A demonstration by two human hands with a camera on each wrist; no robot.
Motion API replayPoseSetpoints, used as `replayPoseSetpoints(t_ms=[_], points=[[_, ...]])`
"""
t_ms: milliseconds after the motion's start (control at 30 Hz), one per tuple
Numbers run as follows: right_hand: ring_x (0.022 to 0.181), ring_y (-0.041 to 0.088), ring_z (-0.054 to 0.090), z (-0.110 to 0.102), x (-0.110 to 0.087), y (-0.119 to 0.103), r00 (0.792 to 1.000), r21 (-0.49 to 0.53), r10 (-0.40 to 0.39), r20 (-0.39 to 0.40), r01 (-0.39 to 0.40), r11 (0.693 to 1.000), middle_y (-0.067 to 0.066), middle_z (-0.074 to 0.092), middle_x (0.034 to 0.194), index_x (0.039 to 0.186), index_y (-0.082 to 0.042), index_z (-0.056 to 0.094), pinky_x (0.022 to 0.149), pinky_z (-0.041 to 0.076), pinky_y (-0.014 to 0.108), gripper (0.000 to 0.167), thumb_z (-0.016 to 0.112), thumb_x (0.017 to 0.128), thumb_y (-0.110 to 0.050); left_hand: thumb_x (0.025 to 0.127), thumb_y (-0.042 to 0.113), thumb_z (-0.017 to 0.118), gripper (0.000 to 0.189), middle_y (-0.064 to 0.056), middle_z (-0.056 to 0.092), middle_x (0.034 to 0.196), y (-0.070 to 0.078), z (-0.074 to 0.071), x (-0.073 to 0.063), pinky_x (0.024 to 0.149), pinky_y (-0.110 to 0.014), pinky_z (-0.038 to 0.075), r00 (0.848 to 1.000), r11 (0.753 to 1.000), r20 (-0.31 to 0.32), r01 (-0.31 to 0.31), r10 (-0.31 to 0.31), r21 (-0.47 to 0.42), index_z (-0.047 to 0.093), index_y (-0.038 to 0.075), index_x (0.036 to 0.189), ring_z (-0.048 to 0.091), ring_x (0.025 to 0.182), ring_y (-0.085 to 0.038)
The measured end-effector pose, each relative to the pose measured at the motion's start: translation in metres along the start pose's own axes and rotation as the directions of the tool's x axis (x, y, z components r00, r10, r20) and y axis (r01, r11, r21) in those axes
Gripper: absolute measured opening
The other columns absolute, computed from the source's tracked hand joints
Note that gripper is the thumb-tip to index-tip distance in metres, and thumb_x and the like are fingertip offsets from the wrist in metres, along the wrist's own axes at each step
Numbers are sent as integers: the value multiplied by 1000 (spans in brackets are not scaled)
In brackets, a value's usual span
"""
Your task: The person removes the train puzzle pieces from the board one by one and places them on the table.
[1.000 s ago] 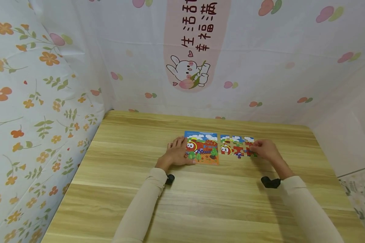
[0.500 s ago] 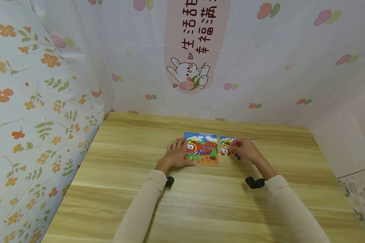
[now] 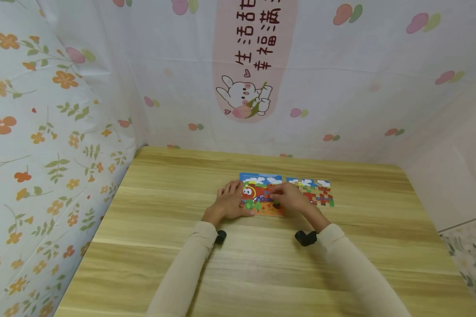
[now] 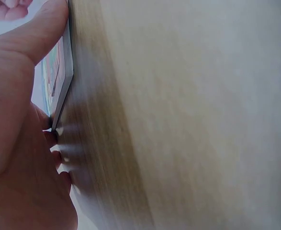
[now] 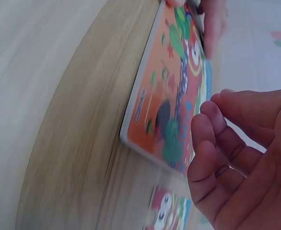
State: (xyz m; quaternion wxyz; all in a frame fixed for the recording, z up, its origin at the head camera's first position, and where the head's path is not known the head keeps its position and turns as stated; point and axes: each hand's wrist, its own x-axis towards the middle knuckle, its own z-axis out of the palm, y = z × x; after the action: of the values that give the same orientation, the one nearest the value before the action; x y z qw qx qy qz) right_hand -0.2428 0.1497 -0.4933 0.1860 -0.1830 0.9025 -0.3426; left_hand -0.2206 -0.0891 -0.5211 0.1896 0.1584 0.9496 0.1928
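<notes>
My left hand (image 3: 227,204) rests at the left edge of a square picture puzzle board (image 3: 262,179), its thumb along the lower left corner. In the left wrist view the thumb lies against the board's edge (image 4: 69,62) and the fingertips touch the table beside it. A red train with big eyes is printed on the board. Over the board's right side hovers my right hand (image 3: 291,197), fingers curled and the thumb meeting the index fingertip. Nothing shows between these fingertips in the right wrist view. Right of the board lie several jigsaw pieces (image 3: 325,199), partly hidden by the right hand.
The wooden table (image 3: 262,264) ends at a white patterned cloth (image 3: 174,88) behind it. Another flowered cloth (image 3: 71,132) hangs on the left. Both wrists wear black camera mounts (image 3: 306,238).
My right hand has moved left, from the rightmost jigsaw pieces across the others to the board's right side. The pieces at right have come into view. My left hand has stayed in place.
</notes>
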Motion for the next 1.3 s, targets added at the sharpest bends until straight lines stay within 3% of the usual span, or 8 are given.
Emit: replayPoseSetpoints(t_ms=[233,467,667,867,1300], points=[[88,20,65,14,12,-16,999,-55,-36,14,37,998,11,72,104,108,-3,75,78,53,38,20,58,99,-11,86,66,64,111,-11,7,167,-2,1,2,116,-52,17,1000,1000,-2,-4,4,6,6,8,161,6,153,-30],[91,21,65,26,23,-25,998,-80,-52,33,54,995,9,72,103,110,-3,74,82,53,39,20,59,98,-11,88,63,63,108,-11,6,167,-4,4,4,115,-51,17,1000,1000,2,-4,4,19,5,8,161,5,153,-30],[77,17,58,34,30,-32,997,-128,-35,65,43,991,6,70,92,107,-2,73,72,49,33,18,61,96,-9,88,64,62,108,-10,5,167,-3,2,2,116,-50,17,1000,1000,9,-4,3,21,4,9,161,4,154,-29],[67,14,56,41,32,-38,997,-185,7,75,7,983,3,66,82,95,-5,69,63,45,28,14,61,98,-16,89,63,61,107,-10,4,167,-2,1,2,117,-50,16,1000,1000,15,-1,1,21,4,8,161,3,154,-29],[63,16,47,41,30,-40,996,-144,22,86,-10,989,4,57,76,90,-6,59,58,37,28,14,56,101,-15,88,66,60,107,-9,6,167,-1,1,2,116,-47,20,1000,998,9,7,-8,62,5,10,161,5,154,-28]])
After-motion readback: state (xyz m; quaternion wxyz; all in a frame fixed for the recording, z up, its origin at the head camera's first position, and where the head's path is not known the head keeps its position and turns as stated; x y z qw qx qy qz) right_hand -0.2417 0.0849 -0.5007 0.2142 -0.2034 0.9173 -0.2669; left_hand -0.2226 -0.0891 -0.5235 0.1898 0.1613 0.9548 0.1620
